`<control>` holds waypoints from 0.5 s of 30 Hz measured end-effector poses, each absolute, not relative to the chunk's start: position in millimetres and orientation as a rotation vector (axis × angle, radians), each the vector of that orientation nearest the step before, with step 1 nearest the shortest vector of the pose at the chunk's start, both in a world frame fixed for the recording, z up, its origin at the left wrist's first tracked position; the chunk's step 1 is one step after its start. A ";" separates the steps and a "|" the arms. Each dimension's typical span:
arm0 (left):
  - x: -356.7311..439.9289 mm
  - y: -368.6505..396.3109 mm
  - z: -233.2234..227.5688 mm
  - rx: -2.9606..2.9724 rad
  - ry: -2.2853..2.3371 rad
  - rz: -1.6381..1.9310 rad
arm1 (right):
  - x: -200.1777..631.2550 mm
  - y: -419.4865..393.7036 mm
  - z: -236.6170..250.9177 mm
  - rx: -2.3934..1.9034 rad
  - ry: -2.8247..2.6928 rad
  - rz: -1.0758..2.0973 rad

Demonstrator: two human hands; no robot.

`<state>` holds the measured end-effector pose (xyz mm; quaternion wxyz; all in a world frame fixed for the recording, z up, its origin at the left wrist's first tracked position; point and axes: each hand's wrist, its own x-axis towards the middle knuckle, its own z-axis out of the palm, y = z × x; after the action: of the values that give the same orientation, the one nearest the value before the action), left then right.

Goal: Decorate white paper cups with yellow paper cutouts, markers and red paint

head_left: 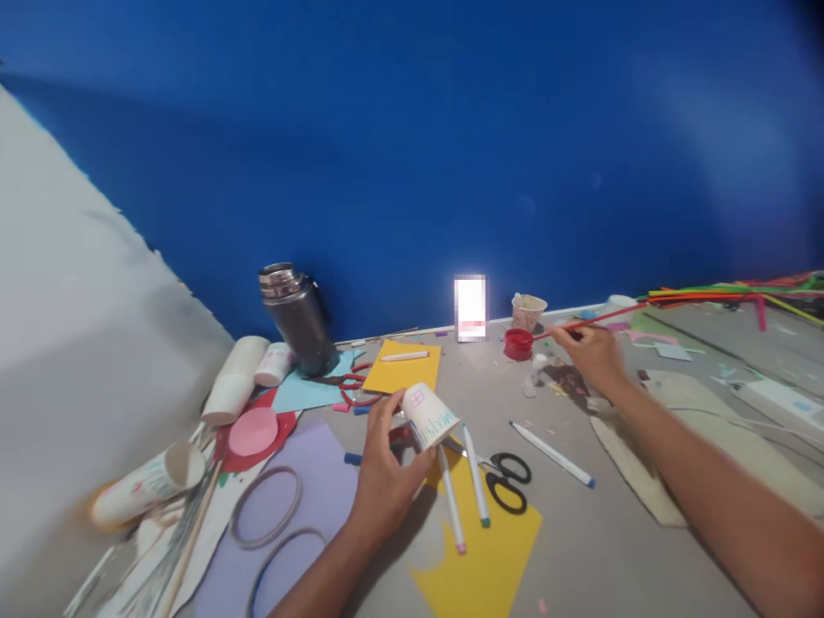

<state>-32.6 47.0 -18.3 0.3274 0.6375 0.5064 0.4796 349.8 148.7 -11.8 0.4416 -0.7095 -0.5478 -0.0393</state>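
In my left hand (394, 463) is a white paper cup (430, 415), tipped on its side, with a pink window and green grass-like strokes drawn on it. The thumb and fingers close around the cup. My right hand (593, 354) pinches a thin red paintbrush (608, 315). Its lower end reaches into a small pot of red paint (518, 344); the tip is hidden there. Behind that pot stands a patterned paper cup (529, 312). Black-handled scissors (508, 482) and several markers, one with a green end (476, 476), lie near my left hand.
A dark metal flask (299, 322) stands by the blue wall. Red-handled pliers (354, 384) lie beside a yellow sheet (402, 365). More cups and paper (309, 481) crowd the left. Cloth (701, 429) and colourful pipe cleaners (740, 293) are on the right.
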 end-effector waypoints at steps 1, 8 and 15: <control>-33.1 47.2 -18.7 1.669 1.336 1.250 | 349.3 149.5 -12.9 -1.769 -1.332 -0.112; -34.2 47.5 -17.2 1.631 1.391 1.242 | 354.9 151.8 -10.0 -1.710 -1.211 -0.079; -33.6 48.3 -18.3 1.620 1.401 1.227 | 355.2 154.5 -12.6 -1.613 -1.338 0.117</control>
<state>-33.6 48.3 -18.3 0.3304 0.6193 0.5357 0.4694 355.2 154.5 -12.6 0.4982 -0.6664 -0.5526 0.0483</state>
